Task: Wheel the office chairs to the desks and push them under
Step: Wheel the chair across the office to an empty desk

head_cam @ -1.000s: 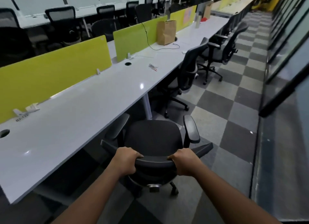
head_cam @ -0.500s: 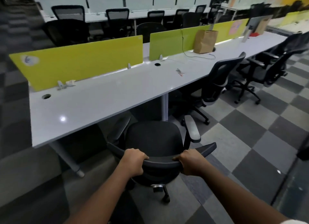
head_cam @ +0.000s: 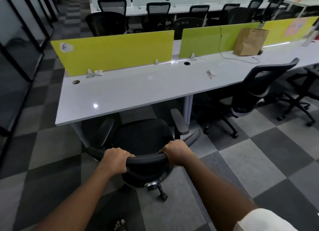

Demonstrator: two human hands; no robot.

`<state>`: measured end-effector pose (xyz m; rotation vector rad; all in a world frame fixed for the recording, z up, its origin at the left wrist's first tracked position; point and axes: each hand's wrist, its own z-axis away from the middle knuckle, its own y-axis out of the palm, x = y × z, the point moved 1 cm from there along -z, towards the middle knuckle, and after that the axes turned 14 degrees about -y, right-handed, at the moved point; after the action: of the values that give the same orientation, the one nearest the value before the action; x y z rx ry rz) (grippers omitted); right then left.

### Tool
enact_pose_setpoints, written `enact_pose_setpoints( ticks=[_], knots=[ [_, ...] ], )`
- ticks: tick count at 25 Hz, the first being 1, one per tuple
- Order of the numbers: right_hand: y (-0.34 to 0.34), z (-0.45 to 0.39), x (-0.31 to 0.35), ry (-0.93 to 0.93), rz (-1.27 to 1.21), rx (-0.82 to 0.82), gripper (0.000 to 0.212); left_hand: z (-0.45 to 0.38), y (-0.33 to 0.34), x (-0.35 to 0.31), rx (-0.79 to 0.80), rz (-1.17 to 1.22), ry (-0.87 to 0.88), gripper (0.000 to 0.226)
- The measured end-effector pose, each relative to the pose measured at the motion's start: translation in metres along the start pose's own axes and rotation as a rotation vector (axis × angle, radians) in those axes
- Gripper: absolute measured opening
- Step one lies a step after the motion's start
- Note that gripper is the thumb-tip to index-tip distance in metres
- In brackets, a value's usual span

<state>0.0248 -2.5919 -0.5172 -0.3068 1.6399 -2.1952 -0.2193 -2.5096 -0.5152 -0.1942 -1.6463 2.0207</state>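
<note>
Far left, dark-framed glass partitions (head_cam: 20, 46) run along a checkered carpet floor (head_cam: 259, 161); right of them the long white desk (head_cam: 138, 89) begins, with a cable hole (head_cam: 76, 82) near its left end and a small label (head_cam: 90, 72) at the foot of the divider, its print too small to read; the yellow-green divider panel (head_cam: 112, 51) carries a round white sticker (head_cam: 66, 47) with a blue mark, not legible. Near and centre, the black office chair (head_cam: 143, 137) stands with its seat facing the desk, the armrest tips just at the desk's near edge, the seat not under it; the left hand (head_cam: 114, 160) grips the top rail of the backrest, fingers curled over the far side; the right hand (head_cam: 176, 152) clamps the same rail further right, fingers wrapped over it likewise, the rail lying between the two fists. Right of centre, a small red-and-white wrapper (head_cam: 211, 73) lies on the desk; a second black chair (head_cam: 255, 92) sits tucked against the desk edge; far right, a brown paper bag (head_cam: 250, 41) stands upright by a second green panel (head_cam: 207, 41), a thin black cable (head_cam: 240, 60) trailing beside it.
</note>
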Motion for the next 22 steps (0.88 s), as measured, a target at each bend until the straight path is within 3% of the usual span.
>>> enact_pose_setpoints(
  ticks=[7,22],
  knots=[
    [-0.022,-0.073,-0.016,-0.022,-0.016,-0.04,0.037,-0.04,-0.003,0.044,0.055,0.051,-0.139,0.051],
    [-0.027,-0.108,-0.073,0.018,0.051,-0.059,0.046,-0.098,-0.006,0.043,-0.056,0.139,0.006,0.053]
  ],
)
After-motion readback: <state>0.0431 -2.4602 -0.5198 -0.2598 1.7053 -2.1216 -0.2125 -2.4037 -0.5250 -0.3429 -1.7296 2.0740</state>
